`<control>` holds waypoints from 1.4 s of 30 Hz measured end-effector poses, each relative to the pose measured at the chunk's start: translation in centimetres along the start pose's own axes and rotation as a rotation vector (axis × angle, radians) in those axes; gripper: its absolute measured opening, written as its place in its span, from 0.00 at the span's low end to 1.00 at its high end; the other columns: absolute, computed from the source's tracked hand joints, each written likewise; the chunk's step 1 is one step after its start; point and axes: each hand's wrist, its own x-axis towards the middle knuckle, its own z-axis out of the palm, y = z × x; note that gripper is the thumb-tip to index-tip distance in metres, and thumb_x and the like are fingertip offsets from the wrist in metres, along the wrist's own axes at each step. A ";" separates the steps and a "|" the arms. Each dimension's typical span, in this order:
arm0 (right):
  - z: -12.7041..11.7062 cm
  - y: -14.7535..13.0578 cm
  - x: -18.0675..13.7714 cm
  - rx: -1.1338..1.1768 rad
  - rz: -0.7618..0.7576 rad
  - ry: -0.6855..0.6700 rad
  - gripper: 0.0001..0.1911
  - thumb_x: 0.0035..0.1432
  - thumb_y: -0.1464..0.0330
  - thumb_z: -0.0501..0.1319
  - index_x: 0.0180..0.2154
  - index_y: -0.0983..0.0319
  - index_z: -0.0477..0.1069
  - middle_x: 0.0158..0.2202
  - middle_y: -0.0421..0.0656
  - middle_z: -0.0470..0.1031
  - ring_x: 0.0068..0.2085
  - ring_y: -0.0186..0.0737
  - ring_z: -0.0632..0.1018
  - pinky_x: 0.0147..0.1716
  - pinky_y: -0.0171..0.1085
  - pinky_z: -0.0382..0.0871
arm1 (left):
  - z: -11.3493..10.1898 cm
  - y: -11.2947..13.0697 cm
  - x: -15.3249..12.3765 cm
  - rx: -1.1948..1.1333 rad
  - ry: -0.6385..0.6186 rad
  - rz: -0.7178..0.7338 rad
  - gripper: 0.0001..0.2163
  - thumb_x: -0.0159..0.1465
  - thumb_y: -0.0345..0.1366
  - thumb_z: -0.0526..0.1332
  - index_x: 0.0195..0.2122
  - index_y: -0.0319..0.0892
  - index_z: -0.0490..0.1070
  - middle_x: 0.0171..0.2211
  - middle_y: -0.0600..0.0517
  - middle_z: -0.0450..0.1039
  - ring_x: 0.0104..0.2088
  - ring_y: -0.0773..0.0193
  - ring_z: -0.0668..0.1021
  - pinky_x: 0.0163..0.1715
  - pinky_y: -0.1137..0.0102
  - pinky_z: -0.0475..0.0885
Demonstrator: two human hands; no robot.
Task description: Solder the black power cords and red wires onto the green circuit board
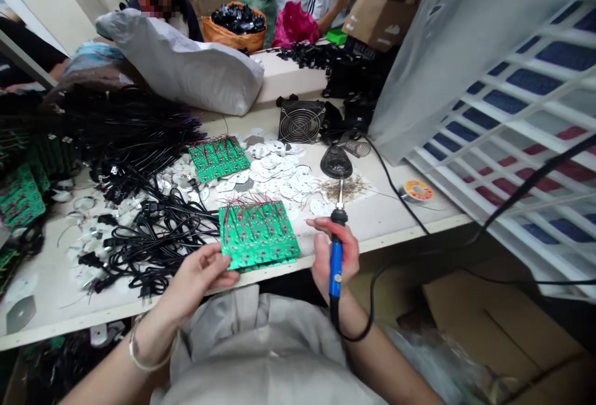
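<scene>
My left hand [200, 276] grips the near left corner of a green circuit board panel [259, 234] with red wires, lying at the table's front edge. My right hand [336, 253] is closed round the blue handle of a soldering iron [336, 250], tip pointing up and away, just right of the panel. The iron's black cord loops down below my wrist. A second green panel [218, 158] lies farther back among white round discs [279, 175].
A tangle of black power cords [149, 231] lies left of the panel. A small fan [301, 120], an iron stand [336, 161] and a solder spool [418, 191] sit behind. A white slatted crate [521, 119] is at right. Two people sit beyond a white bag [186, 69].
</scene>
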 end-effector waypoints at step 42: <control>0.8 0.0 -1.9 -0.279 -0.277 -0.243 0.16 0.54 0.78 0.60 0.45 0.61 0.69 0.40 0.50 0.77 0.41 0.46 0.79 0.39 0.46 0.76 | -14.4 12.5 5.9 1.647 0.592 1.208 0.16 0.68 0.37 0.48 0.53 0.42 0.68 0.45 0.49 0.69 0.40 0.66 0.74 0.38 0.72 0.71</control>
